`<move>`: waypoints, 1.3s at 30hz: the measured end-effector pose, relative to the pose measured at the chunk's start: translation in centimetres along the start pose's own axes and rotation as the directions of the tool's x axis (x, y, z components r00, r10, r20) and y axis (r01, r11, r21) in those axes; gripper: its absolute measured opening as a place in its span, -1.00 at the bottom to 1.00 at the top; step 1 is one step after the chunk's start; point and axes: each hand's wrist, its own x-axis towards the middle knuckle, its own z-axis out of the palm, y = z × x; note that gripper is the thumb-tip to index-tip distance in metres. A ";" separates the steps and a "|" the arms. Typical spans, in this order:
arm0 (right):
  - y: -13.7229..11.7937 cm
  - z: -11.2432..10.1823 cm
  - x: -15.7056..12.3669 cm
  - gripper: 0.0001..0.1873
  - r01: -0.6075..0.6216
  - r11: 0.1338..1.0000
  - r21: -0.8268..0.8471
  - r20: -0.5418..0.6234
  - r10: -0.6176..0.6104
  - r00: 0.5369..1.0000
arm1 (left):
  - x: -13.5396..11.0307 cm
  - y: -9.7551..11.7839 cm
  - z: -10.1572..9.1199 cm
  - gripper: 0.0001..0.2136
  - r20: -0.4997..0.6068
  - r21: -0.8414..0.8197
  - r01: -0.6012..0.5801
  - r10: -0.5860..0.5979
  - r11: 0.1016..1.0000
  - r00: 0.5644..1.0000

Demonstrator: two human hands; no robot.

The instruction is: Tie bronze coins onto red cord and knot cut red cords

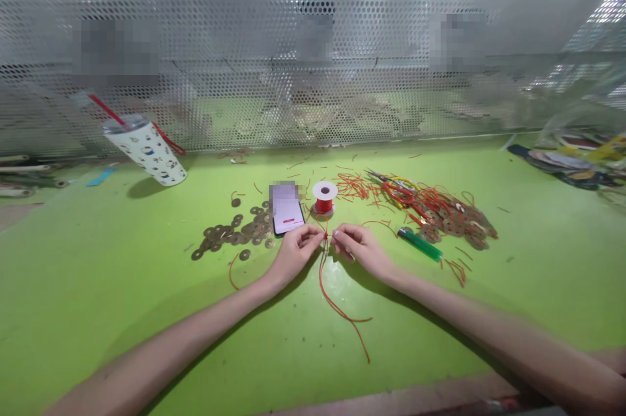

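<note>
My left hand (296, 250) and my right hand (359, 246) meet over the green table (122, 285), each pinching a red cord (328, 285) at a small knot between the fingertips. The cord's loose ends trail toward me across the table. Just behind the hands stands a white spool of red cord (324, 198). A phone (286, 209) lies left of the spool. Loose brass coins (235, 233) are scattered left of the phone.
A green lighter (419, 244) lies right of my right hand. Behind it sit a heap of coins tied with red cord (450, 214), scissors (391, 182) and cord offcuts. A patterned cup with a red straw (147, 150) leans at back left. A perforated metal screen (313, 44) closes the back.
</note>
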 end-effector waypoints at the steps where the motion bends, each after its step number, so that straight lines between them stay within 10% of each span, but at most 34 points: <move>1: 0.0 0.0 0.0 -0.55 0.009 1.000 -0.019 -0.011 -0.009 1.000 | 0.0 0.0 0.0 -0.80 0.003 0.003 0.000 0.000 1.000 1.000; 12: -2.0 -0.1 -0.2 -0.81 0.133 0.903 -0.409 -0.039 -0.163 0.986 | -0.7 0.2 0.3 -0.81 -0.028 0.140 -0.085 0.090 0.986 0.996; 33: -0.4 0.1 0.8 -0.74 -0.021 0.998 -0.058 0.034 0.023 0.999 | -0.8 -0.2 0.1 -0.79 -0.073 0.142 -0.097 0.108 0.985 0.991; 39: -0.5 -0.6 1.3 -0.78 -0.085 0.994 0.061 -0.065 0.089 0.994 | -2.4 0.2 0.7 -0.86 0.081 0.409 -0.400 0.405 0.820 0.911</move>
